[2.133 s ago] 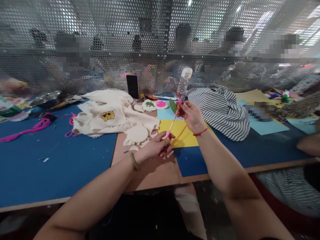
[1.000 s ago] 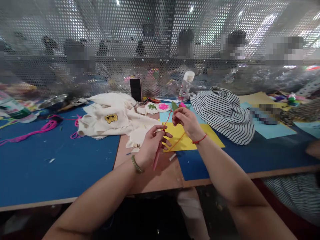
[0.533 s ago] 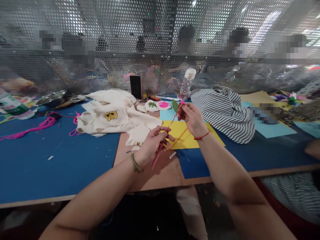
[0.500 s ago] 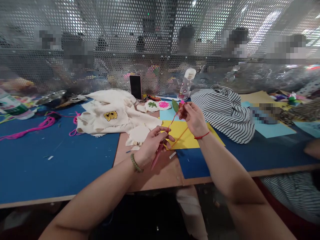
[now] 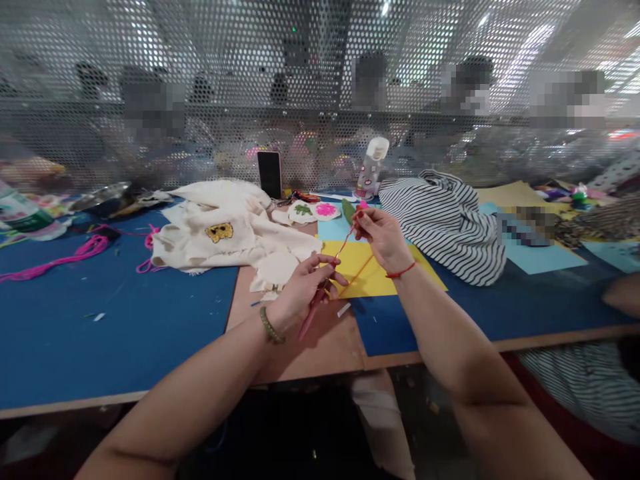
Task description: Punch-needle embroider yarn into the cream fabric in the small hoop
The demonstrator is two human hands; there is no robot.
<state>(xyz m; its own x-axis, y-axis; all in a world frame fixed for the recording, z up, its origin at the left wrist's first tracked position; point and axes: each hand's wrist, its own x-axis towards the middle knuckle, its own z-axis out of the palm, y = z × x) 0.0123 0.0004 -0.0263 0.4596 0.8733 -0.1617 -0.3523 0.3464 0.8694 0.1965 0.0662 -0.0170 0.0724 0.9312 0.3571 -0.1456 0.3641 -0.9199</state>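
My left hand (image 5: 313, 283) is closed round a slim pink-handled tool (image 5: 309, 320), whose thin shaft points up and to the right; its exact kind is too small to tell. From near the shaft's tip a red strand of yarn (image 5: 347, 237) runs up to my right hand (image 5: 381, 239), which pinches it between thumb and fingertips. An orange strand (image 5: 361, 269) slants down towards my left hand. Just behind my right fingers shows a green leaf-shaped piece (image 5: 348, 211), with something pink beside it. Both hands are raised above yellow paper (image 5: 415, 280).
Left lies a cream cloth (image 5: 200, 207) with a yellow patch (image 5: 219, 232), and beyond it pink yarn (image 5: 85, 250). A phone (image 5: 270, 175) and a bottle (image 5: 373, 170) stand by the perforated screen (image 5: 320, 87). A striped cloth (image 5: 450, 227) is at right; another person's arm (image 5: 623, 291) rests farther right.
The view has shifted very slightly. My right hand is a touch lower and the red strand hangs a little slacker; the grip of both hands stays the same.
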